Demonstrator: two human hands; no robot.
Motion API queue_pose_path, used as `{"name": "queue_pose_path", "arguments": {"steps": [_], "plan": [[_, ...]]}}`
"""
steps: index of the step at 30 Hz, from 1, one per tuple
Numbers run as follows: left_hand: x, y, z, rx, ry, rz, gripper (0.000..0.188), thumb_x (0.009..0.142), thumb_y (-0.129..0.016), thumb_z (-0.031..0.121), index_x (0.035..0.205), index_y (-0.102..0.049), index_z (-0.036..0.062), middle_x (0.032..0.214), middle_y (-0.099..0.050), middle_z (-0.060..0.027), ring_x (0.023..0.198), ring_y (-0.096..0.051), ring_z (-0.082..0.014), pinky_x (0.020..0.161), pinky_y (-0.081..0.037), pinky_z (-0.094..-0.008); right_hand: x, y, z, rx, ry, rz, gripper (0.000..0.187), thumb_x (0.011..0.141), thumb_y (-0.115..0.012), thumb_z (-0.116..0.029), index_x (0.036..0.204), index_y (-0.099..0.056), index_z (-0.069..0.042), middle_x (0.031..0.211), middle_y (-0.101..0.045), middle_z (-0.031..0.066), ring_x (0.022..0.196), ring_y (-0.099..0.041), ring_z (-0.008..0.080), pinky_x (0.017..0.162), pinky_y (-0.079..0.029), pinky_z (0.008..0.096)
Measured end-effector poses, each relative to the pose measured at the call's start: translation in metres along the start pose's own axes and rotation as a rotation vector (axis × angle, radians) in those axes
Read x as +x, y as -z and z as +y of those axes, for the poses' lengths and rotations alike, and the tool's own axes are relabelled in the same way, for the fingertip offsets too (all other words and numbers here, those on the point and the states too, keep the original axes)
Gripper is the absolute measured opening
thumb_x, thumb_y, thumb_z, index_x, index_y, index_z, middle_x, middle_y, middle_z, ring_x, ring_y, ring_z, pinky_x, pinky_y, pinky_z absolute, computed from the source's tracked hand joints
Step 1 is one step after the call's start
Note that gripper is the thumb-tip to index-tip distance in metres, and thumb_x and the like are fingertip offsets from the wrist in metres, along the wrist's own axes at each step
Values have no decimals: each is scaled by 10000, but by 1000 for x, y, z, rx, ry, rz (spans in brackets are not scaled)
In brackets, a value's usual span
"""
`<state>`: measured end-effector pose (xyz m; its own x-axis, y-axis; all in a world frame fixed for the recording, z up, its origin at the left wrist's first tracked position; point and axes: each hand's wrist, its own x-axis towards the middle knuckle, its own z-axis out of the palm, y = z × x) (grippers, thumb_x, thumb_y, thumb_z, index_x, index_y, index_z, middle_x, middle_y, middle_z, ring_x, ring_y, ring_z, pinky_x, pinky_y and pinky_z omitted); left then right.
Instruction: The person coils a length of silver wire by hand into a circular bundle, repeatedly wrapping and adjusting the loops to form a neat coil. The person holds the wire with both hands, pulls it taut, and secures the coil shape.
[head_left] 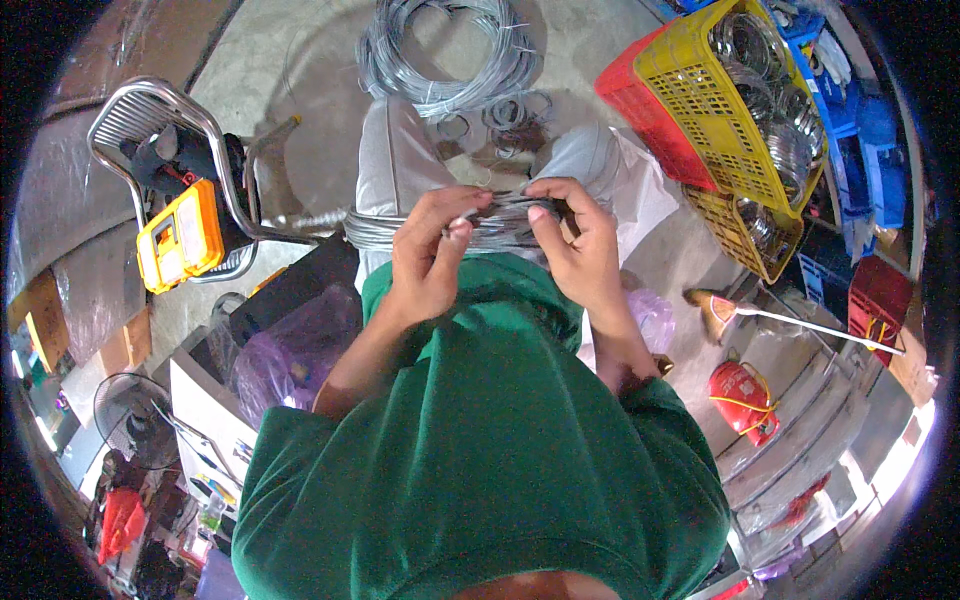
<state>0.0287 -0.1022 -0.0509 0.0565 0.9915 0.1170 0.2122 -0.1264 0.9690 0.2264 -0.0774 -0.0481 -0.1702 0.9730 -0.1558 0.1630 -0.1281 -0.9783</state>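
Observation:
A thick bundle of grey metal wire lies across my lap, over both thighs. My left hand is at the bundle's left part, thumb and fingers pinched together on a thin grey strand of the wire. On the other side my right hand curls its fingers and thumb round wire near the bundle's top edge. Between the two hands several strands run side by side. What lies inside each pinch is partly covered by the fingers.
Ahead on the floor lies a large wire coil, with small wire rings beside it. Yellow crate and red crate stand right, wire coils inside the yellow one. A metal chair carries a yellow case at left.

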Motion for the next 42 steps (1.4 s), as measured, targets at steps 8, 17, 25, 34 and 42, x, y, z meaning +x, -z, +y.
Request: {"name": "queue_pose_path", "arguments": {"steps": [8,17,25,34,42], "plan": [[-10,-10,-6,-110,81,141,210,985,-530,73,1118,-660,-24,1038,-617,-129,948,-601,-205,841,-478,-315,-11,-5,-1,16,46,-1,165,877,-648,-21,1028,-584,-1,1029,-610,121,998,-594,208,917,-448,314],[21,-8,12,-93,414,-9,250,1046,-462,127,1052,-653,-34,865,-552,-67,718,-498,-120,680,-428,-276,2,-4,-5,-32,58,-53,213,782,-683,-19,957,-561,-14,1039,-611,149,1004,-606,257,904,-464,338],[22,-16,-20,-24,121,68,428,913,-659,316,1099,-430,6,882,-504,-69,779,-471,-175,729,-437,-300,14,-8,1,56,-87,-29,165,869,-673,14,1007,-584,0,992,-603,25,930,-549,96,837,-442,248],[25,-33,-60,-481,-126,197,685,862,-538,633,1161,-432,25,1087,-473,-133,999,-502,-240,947,-400,-393,33,-8,18,58,-43,102,149,888,-707,-55,1004,-629,-4,887,-614,-14,828,-533,53,724,-434,219],[29,-36,-54,-509,-146,241,565,934,-507,544,1069,-545,-4,1080,-514,-136,1060,-537,-259,930,-427,-389,36,-7,14,47,-146,110,125,902,-714,-121,969,-663,-28,780,-580,-70,652,-446,0,557,-342,183]]}}
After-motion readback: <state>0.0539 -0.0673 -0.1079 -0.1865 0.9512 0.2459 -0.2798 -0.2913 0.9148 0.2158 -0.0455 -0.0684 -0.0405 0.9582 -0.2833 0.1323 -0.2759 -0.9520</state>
